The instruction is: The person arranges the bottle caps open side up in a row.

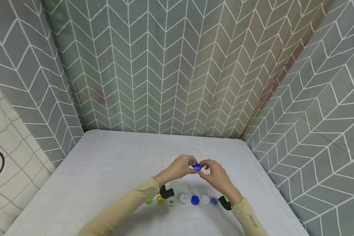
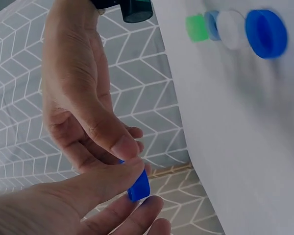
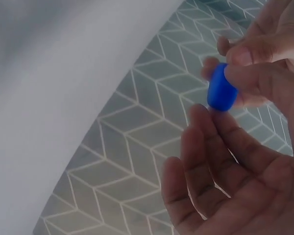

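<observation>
A small blue bottle cap point(image 1: 197, 167) is held up above the table between my two hands. My left hand point(image 1: 180, 167) pinches it from the left, thumb below and fingers above. From the right, my right hand point(image 1: 214, 174) pinches the same cap with thumb and fingertips. Seen from the left wrist, the blue cap point(image 2: 139, 187) sits between thumb and fingertips, partly covered by the thumb. The right wrist view shows the cap's smooth blue side point(image 3: 222, 89), with the thumbs of both hands close together at it.
Below my hands, a row of caps lies on the white table point(image 1: 106, 164): a yellow cap point(image 1: 160, 200), a larger blue cap point(image 1: 195, 200), a white cap point(image 1: 206, 200), a ringed blue cap point(image 1: 214, 201) and green ones at both ends. Patterned curtains point(image 1: 171, 65) surround the table.
</observation>
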`<state>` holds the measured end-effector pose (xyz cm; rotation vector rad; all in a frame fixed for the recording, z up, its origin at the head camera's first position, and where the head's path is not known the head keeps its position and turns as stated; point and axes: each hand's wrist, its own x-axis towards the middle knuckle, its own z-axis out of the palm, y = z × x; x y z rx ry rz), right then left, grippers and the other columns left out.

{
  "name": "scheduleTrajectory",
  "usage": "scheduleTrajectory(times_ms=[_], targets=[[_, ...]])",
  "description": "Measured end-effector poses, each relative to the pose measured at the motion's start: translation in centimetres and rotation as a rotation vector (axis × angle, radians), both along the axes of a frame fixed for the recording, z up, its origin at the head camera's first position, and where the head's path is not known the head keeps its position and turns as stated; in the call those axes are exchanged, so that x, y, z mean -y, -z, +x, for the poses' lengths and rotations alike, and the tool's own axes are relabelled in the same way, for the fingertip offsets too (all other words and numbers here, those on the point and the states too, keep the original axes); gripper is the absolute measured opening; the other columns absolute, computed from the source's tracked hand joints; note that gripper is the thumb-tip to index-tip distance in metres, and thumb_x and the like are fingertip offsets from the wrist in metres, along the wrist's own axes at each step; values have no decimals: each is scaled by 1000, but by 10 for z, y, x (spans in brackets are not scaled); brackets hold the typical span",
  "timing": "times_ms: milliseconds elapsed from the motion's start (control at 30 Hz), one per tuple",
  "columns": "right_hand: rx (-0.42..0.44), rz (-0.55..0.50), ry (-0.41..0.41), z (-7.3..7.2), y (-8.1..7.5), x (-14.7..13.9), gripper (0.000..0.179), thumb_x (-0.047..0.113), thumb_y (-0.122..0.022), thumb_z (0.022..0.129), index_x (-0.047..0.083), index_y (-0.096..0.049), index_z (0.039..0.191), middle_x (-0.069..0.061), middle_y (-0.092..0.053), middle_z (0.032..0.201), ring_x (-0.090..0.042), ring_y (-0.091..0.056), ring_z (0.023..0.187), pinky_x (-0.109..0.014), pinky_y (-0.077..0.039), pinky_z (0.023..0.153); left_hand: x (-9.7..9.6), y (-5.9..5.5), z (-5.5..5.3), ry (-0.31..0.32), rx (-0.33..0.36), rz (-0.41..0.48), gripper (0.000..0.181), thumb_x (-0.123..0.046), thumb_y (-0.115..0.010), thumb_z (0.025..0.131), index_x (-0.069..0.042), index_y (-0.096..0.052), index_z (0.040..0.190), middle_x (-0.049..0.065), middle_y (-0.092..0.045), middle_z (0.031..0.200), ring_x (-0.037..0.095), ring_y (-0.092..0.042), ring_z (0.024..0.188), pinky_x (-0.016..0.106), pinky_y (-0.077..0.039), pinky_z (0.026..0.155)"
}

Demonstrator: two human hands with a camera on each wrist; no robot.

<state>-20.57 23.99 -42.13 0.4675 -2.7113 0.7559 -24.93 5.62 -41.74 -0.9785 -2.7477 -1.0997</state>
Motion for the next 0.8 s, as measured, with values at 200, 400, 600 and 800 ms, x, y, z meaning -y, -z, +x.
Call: scheduleTrajectory(times_ms=[200,400,600,800], targets=[[22,36,16,13,-2,-22,30,21,-78,80,14,-68,108,4,-68,100,-19,-61,93,-34,-50,78,-23,1,10,10,-76,-55,29,-21,-80,78,-9,-71,103,0,-71,87,6,-61,77,16,-47,66],[76,47,15,28,-5,-42,28,18,-78,79,14,-68,106,4,-67,98,-18,-60,92,-35,-50,78,-45,5,24,41,-123,-76,28,-25,-80,78,-11,-71,101,-4,-69,82,3,-56,72,16,-42,65],[168,47,8,40,-8,-63,25,16,-77,80,14,-66,103,6,-66,95,-18,-59,91,-33,-49,77,-68,12,38,40,-178,-143,27,-32,-79,79,-16,-72,99,-11,-66,76,1,-52,70,20,-38,71],[239,82,-28,47,-9,-79,23,12,-75,80,10,-65,100,5,-66,93,-21,-61,89,-35,-51,78,-89,23,47,26,-228,-192,26,-38,-79,79,-20,-73,97,-15,-64,74,0,-50,68,18,-33,68]])
